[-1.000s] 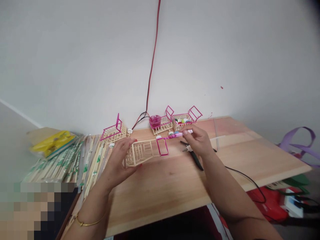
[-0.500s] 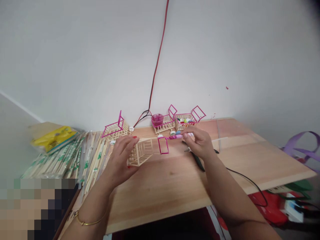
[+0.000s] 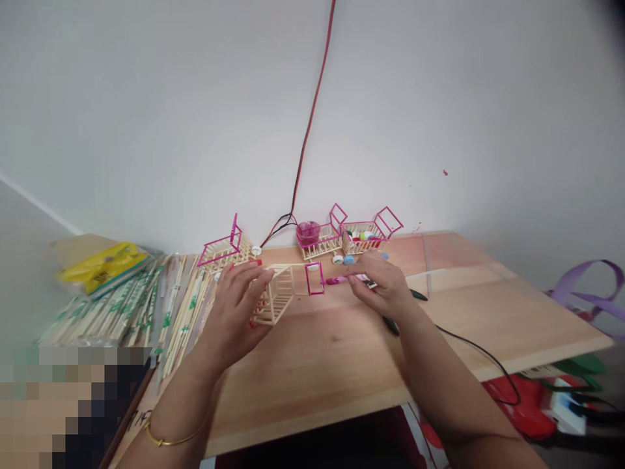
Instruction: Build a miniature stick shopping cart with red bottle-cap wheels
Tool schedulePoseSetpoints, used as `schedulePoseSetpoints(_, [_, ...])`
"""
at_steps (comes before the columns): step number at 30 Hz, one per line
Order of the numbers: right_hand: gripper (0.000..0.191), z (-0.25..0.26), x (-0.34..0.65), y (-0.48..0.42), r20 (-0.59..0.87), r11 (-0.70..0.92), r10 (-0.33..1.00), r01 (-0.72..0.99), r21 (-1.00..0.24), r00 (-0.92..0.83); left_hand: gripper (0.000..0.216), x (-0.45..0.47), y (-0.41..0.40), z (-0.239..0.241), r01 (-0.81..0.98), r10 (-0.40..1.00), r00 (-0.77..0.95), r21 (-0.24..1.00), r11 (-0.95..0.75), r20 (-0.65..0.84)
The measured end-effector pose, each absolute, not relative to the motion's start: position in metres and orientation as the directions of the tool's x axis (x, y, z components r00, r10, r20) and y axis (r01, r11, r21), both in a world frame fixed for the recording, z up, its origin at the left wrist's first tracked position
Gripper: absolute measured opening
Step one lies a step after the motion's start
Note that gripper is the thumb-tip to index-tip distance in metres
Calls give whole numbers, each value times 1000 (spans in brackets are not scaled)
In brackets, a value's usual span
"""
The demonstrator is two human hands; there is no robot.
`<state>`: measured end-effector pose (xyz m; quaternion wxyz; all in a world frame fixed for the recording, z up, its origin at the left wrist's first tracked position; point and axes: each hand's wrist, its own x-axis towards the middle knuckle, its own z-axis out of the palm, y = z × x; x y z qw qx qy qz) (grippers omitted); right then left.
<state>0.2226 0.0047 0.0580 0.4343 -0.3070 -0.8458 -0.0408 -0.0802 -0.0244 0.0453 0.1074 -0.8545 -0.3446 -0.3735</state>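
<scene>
My left hand (image 3: 237,306) is closed around a miniature cart (image 3: 280,296) of thin wooden sticks, tilted above the tabletop. Its bare basket is pale wood, while the rectangular handle frame (image 3: 315,293) sticking out to the right is magenta. In my right hand (image 3: 383,286), a paintbrush (image 3: 334,281) with a magenta tip is pinched between the fingers. The tip is at the frame's right side, apparently touching it. A plastic cup (image 3: 308,233) smeared with magenta sits just behind, in or against another little cart (image 3: 322,247).
More small carts (image 3: 364,242) (image 3: 222,254) with magenta trim stand along the wall. Bottle caps (image 3: 348,259) lie near them. Pliers (image 3: 418,295) are partly under my right hand. Bundled sticks (image 3: 102,319) and a yellow packet (image 3: 102,268) are at left. A cable (image 3: 481,341) crosses the right side.
The brush tip has dropped from the frame's upper corner to partway down its right side. The right hand has moved slightly left and down, and the cart has shifted a little left.
</scene>
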Motion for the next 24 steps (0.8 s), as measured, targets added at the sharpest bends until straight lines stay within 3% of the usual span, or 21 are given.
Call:
schedulePoseSetpoints(6, [7,57,219,3,735,823,470,543,-164,-490,74,-81,-25,45,696,521,478,56,-716,707])
schedulePoseSetpoints(12, [8,56,219,7,780,803,463,572,-167,-421,73,-80,-25,45,689,521,485,60,-722,702])
schedulePoseSetpoints(17, [10,55,221,7,810,786,472,582,-207,-349,73,-79,-25,44,675,506,489,60,-736,710])
schedulePoseSetpoints(24, [9,56,223,6,776,803,494,549,-234,-392,75,-83,-22,45,684,531,455,101,-723,715])
